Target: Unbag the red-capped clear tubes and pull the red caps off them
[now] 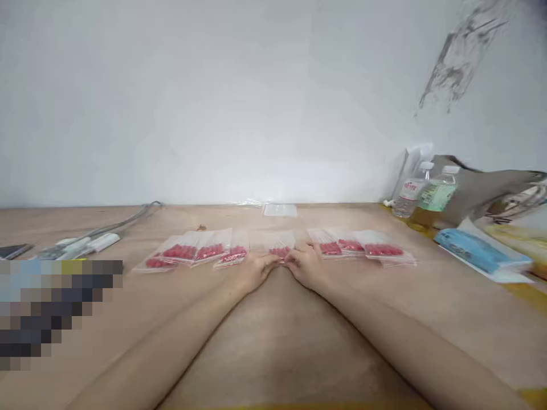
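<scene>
A small clear plastic bag (280, 239) with red pieces in it lies in the middle of the table. At its near edge my left hand (257, 270) has thumb and fingers pinched on the left side. My right hand (305, 265) pinches the same edge from the right, so the two hands' fingertips almost meet. Left of my hands lie several similar bags (182, 250) of red pieces, partly overlapping. More bags (382, 247) with red contents lie to the right. What the red pieces are is too small and blurred to tell.
A flat clear packet (280, 210) lies by the wall. Two plastic bottles (439, 193), a blue packet (482, 250) and a grey bag (491, 191) stand at the right. A cable (128, 219) and white items (102, 242) are on the left, near a pixelated area.
</scene>
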Tool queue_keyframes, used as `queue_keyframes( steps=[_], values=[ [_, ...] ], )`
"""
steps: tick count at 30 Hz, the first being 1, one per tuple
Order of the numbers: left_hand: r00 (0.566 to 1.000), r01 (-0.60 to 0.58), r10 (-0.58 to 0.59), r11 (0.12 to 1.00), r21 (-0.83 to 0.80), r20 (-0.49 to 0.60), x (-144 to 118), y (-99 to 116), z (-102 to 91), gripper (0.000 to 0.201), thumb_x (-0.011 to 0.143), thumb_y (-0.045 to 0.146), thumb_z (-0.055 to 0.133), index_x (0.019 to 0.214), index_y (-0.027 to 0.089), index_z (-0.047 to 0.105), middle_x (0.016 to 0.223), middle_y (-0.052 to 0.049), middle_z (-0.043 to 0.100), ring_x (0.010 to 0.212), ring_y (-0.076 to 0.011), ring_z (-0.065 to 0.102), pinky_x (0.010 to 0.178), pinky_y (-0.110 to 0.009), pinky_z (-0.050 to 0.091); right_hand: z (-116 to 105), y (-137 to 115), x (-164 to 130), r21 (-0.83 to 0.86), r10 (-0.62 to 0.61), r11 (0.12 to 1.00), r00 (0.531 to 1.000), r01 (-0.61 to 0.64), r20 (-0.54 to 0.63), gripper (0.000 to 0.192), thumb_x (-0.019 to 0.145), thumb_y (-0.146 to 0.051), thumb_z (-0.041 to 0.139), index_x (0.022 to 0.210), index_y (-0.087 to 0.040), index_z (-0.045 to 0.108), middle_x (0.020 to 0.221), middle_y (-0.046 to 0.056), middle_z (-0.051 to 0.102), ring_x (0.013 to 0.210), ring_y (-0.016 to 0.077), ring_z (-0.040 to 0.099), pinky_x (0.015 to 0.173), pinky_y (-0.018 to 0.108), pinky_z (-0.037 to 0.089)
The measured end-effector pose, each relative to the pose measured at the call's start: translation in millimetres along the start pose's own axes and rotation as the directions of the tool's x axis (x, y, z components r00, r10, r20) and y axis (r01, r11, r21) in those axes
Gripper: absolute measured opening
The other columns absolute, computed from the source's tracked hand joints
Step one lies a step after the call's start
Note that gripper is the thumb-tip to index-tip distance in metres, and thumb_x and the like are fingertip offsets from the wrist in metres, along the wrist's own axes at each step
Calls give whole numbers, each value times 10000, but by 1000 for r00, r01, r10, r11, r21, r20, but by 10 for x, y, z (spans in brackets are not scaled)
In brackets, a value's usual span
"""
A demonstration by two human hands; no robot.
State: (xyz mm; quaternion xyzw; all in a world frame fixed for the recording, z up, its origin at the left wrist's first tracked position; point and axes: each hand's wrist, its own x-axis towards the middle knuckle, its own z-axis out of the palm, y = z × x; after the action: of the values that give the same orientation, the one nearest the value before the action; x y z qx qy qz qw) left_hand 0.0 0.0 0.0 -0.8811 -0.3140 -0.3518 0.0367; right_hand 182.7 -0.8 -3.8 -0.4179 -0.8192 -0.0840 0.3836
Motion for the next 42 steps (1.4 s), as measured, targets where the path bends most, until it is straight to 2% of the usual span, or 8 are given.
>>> queue_keyframes(
  steps=[5, 8, 12, 22, 28, 32, 38, 42],
  values=[
    [999, 44, -44, 998, -41, 0, 9, -6, -24, 128, 806, 211, 532, 869, 189, 642, 786, -10, 679, 714, -133, 614, 663, -239, 471, -19, -30, -10, 26, -88, 996, 995, 87, 47, 111, 793, -293, 545, 818, -233, 635, 759, 1, 612, 765, 128, 517, 816, 316, 223],
    [999, 47, -47, 998, -45, 5, 11, 8, -30, 133, 811, 238, 525, 865, 192, 638, 766, -3, 674, 689, -125, 609, 650, -231, 468, -41, -55, -17, -3, -125, 992, 988, 126, 89, 182, 842, -259, 461, 813, -222, 637, 762, 15, 611, 736, 129, 501, 799, 321, 230],
    [1000, 14, -14, 1000, -8, 13, 10, 3, -21, 164, 807, 290, 529, 888, 186, 626, 775, -17, 661, 693, -135, 599, 641, -241, 468, -39, -49, -15, -16, -78, 997, 992, 80, 96, 212, 850, -261, 448, 781, -203, 640, 726, 21, 606, 715, 131, 500, 789, 325, 232],
    [996, -87, 89, 995, 56, -22, -7, -48, 46, 225, 875, 207, 398, 1020, 171, 567, 898, -55, 654, 802, -149, 607, 697, -268, 483, -66, -44, -11, -35, -53, 998, 983, 59, 173, 202, 859, -203, 416, 850, -217, 617, 797, 20, 649, 770, 148, 532, 801, 331, 228],
    [990, -115, 118, 992, 50, -74, -28, -43, 35, 161, 853, 241, 462, 956, 184, 573, 817, -16, 659, 710, -127, 604, 658, -247, 477, -107, -95, -49, 28, -21, 999, 983, 16, 185, 160, 809, -150, 475, 796, -228, 615, 783, -1, 639, 797, 146, 530, 798, 329, 222],
    [992, -113, 117, 991, 70, -44, -25, -5, -14, 124, 850, 217, 458, 883, 176, 571, 774, -7, 634, 690, -116, 580, 640, -234, 465, -89, -98, -57, 52, 34, 998, 988, -42, 150, 140, 764, -114, 513, 714, -211, 601, 743, -13, 621, 753, 130, 528, 789, 316, 229],
    [946, -321, 319, 913, 251, 49, 12, 79, -118, 180, 858, 153, 423, 860, 199, 597, 927, -7, 630, 770, -121, 567, 670, -246, 454, -52, -65, -57, 114, 89, 988, 990, -101, 111, 71, 731, -154, 580, 680, -203, 585, 691, -34, 609, 695, 111, 528, 784, 309, 236],
    [942, -327, 334, 905, 271, 21, 8, 74, -116, 175, 859, 171, 434, 904, 198, 601, 924, -9, 635, 786, -117, 572, 688, -241, 466, -43, -58, -56, 140, 102, 983, 989, -118, 111, 65, 724, -209, 613, 668, -199, 581, 683, -34, 615, 684, 112, 537, 781, 311, 247]
  ],
)
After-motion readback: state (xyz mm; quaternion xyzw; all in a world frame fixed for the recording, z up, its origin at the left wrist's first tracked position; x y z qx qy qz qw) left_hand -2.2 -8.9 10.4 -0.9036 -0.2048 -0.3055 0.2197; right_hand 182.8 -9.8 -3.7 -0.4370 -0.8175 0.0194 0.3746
